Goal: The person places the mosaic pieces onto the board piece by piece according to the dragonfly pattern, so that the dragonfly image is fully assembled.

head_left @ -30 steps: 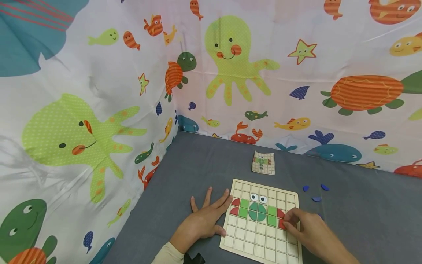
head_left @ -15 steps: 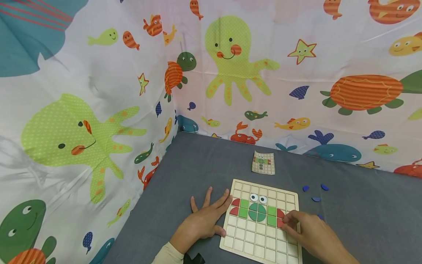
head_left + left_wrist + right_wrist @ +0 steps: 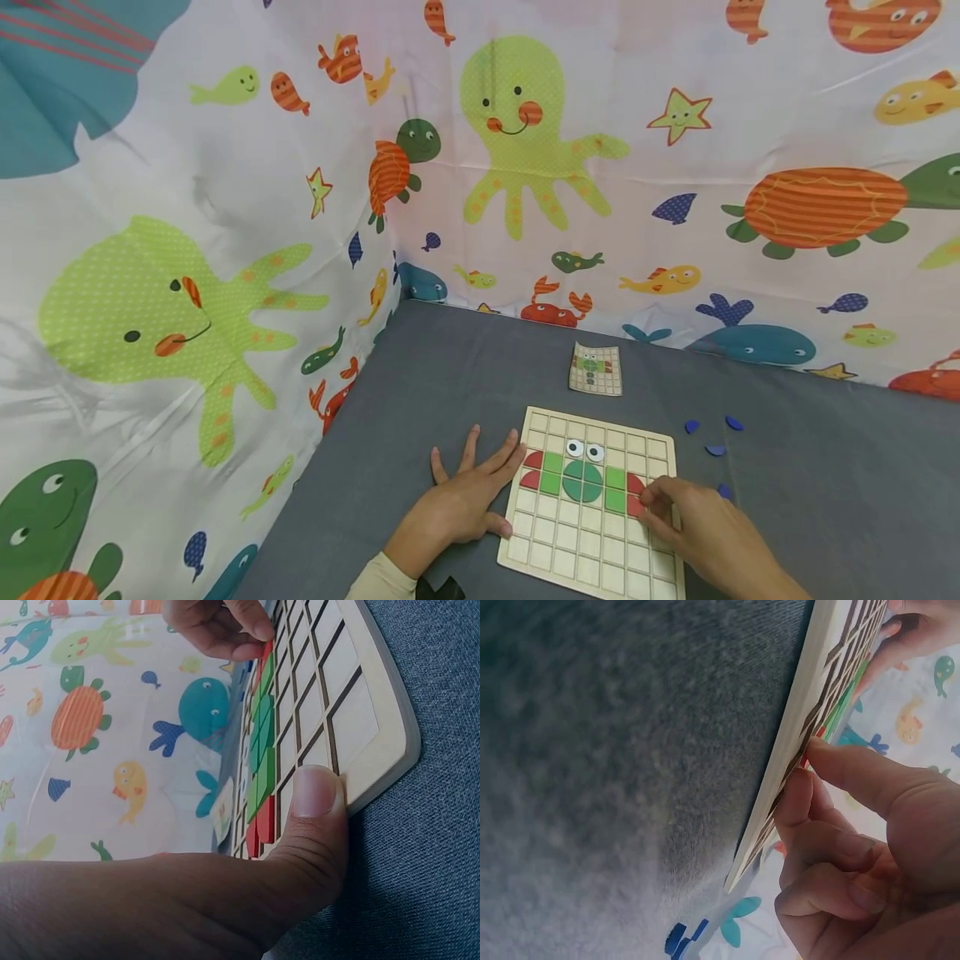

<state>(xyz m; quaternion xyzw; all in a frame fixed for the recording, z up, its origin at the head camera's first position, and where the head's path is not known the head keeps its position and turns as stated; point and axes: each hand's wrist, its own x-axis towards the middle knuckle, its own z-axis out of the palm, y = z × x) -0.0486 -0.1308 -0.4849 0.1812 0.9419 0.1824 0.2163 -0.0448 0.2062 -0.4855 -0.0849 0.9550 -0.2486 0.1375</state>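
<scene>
A wooden grid board point(image 3: 592, 575) lies on the grey cloth, bearing red, green and teal tiles and two eye tiles point(image 3: 584, 449). My left hand point(image 3: 457, 504) rests spread at the board's left edge; in the left wrist view its thumb point(image 3: 315, 795) presses on the corner. At the right side, my right hand point(image 3: 701, 525) pinches a red quarter-circle tile point(image 3: 633, 505) between thumb and forefinger, low in its square. Above it sits another red tile point(image 3: 634, 483), beside the light green squares point(image 3: 615, 489). The teal circle point(image 3: 582, 481) is made of quarter pieces.
A small pattern card point(image 3: 596, 369) with a similar figure lies behind the board. Several blue pieces point(image 3: 716, 451) are scattered to the right on the grey cloth point(image 3: 450, 367). A sea-animal printed curtain point(image 3: 600, 100) stands along the back and left.
The right hand's fingers shift slightly at the red tile, which sits more squarely in its cell. The left hand keeps its place. The head view turns a little.
</scene>
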